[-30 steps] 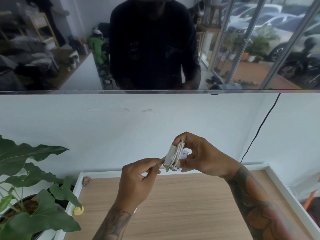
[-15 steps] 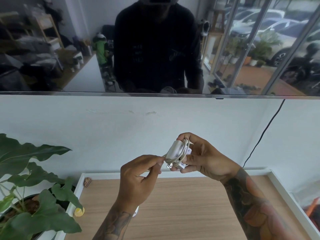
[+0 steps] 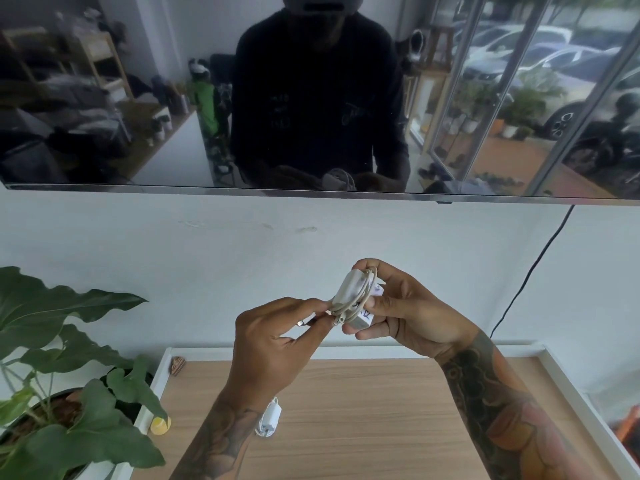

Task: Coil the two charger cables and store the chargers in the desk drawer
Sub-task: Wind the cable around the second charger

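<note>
The right hand (image 3: 412, 315) clamps a smooth, rounded white charger (image 3: 353, 294), its pale cable (image 3: 365, 292) looped tight around the block, fingers above and thumb below. Just beside those fingertips, the left hand (image 3: 273, 344) pinches the cable's metal-tipped plug end (image 3: 306, 322). Below the left wrist, a second white charger (image 3: 269, 417) lies on the wood-grain desk (image 3: 363, 420), well inside its raised white rim.

Hidden and cropped parts

The left forearm covers most of the second white charger (image 3: 269, 421) on the wood-topped counter (image 3: 363, 427); the green potted plant (image 3: 69, 375) runs off frame.
</note>
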